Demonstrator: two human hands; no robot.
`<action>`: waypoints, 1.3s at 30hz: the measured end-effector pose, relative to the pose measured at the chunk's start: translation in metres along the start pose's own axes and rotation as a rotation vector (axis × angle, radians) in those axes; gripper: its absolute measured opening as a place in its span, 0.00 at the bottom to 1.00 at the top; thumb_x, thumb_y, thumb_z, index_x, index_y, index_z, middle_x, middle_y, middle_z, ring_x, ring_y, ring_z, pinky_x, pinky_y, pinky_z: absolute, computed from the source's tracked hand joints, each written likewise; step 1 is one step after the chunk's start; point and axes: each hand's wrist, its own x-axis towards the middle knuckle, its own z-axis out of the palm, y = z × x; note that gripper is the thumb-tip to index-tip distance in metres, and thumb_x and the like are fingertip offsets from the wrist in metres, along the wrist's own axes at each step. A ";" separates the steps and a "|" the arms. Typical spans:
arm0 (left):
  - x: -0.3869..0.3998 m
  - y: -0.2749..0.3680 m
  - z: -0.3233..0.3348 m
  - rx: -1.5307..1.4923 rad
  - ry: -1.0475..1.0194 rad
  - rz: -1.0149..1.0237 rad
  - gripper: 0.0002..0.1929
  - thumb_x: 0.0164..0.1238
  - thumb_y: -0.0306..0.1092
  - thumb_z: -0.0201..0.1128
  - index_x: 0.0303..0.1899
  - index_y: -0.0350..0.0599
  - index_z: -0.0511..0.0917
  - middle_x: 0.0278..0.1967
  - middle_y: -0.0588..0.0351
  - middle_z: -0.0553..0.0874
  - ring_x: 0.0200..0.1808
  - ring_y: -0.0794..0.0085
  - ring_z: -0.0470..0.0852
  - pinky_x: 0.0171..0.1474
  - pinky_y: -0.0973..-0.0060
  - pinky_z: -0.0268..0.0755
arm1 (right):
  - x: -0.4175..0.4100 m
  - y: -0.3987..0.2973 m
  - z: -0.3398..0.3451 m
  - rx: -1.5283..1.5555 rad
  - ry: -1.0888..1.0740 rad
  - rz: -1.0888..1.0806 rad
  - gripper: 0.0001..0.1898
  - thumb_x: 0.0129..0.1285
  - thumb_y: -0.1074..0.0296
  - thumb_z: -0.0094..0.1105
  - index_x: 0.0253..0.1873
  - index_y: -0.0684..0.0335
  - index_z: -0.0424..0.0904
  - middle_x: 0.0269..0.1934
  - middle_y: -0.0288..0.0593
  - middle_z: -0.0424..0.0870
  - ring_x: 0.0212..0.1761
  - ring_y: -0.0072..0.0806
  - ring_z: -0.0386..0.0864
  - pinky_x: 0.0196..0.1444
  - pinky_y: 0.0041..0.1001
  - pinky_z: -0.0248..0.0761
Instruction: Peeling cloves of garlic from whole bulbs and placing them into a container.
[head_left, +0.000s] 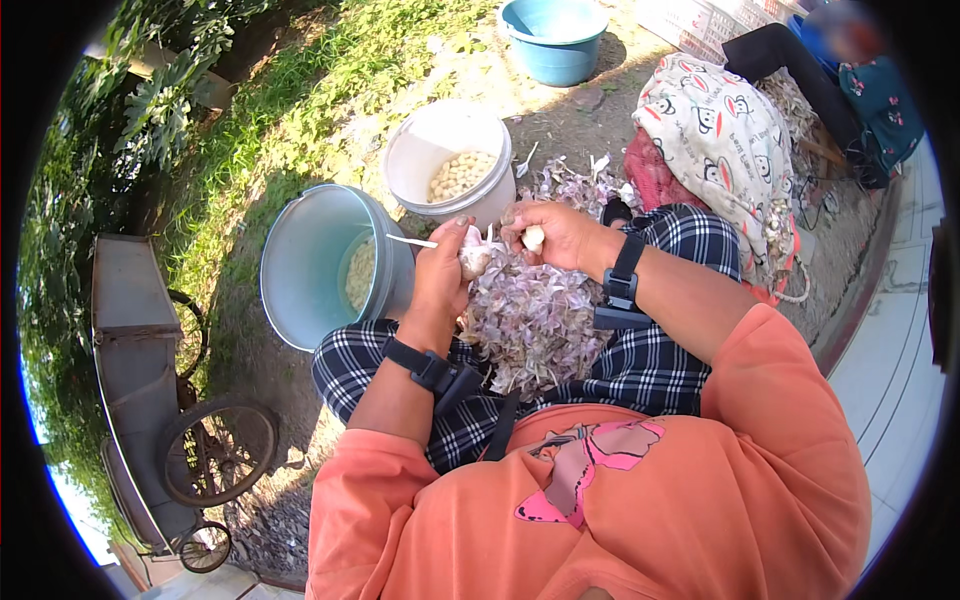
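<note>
My left hand (444, 264) grips a garlic bulb (475, 255) with purplish skin. A thin white stick-like thing (411, 241) juts out to the left between its thumb and fingers; whether it is a tool handle I cannot tell. My right hand (551, 234), just right of the bulb, holds a pale peeled garlic clove (533, 238) in its fingers. Below both hands a heap of garlic skins (536, 322) lies between my legs. Peeled cloves (461, 176) lie in the white bucket (491, 199) beyond my hands. More pale cloves (361, 274) lie in the light blue bucket (300, 262) at the left.
A blue tub (559, 60) stands at the top. On the right, a printed cloth (712, 127) covers a red mesh sack (652, 169). Another person (795, 82) sits at the upper right beside white crates (690, 26). A metal cart (139, 360) with wheels stands on the left.
</note>
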 end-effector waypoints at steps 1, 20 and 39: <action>0.001 -0.001 0.000 0.036 0.012 0.022 0.12 0.64 0.36 0.52 0.42 0.37 0.73 0.32 0.55 0.78 0.31 0.73 0.77 0.35 0.76 0.72 | 0.001 0.004 -0.001 -0.136 -0.031 -0.029 0.04 0.57 0.66 0.54 0.32 0.58 0.70 0.24 0.35 0.73 0.20 0.21 0.69 0.18 0.17 0.57; -0.011 -0.014 0.011 0.419 0.086 0.452 0.16 0.69 0.43 0.46 0.40 0.39 0.75 0.33 0.58 0.77 0.32 0.80 0.74 0.34 0.83 0.68 | -0.011 0.015 0.025 -1.460 0.074 -0.728 0.18 0.59 0.55 0.45 0.28 0.66 0.74 0.25 0.53 0.77 0.29 0.50 0.74 0.32 0.42 0.66; -0.010 0.010 0.004 0.961 -0.076 0.432 0.37 0.38 0.25 0.71 0.55 0.39 0.61 0.43 0.51 0.76 0.43 0.76 0.75 0.42 0.79 0.71 | -0.016 -0.007 0.023 -1.151 0.035 -0.865 0.10 0.48 0.73 0.55 0.38 0.61 0.76 0.26 0.40 0.73 0.29 0.28 0.73 0.33 0.25 0.67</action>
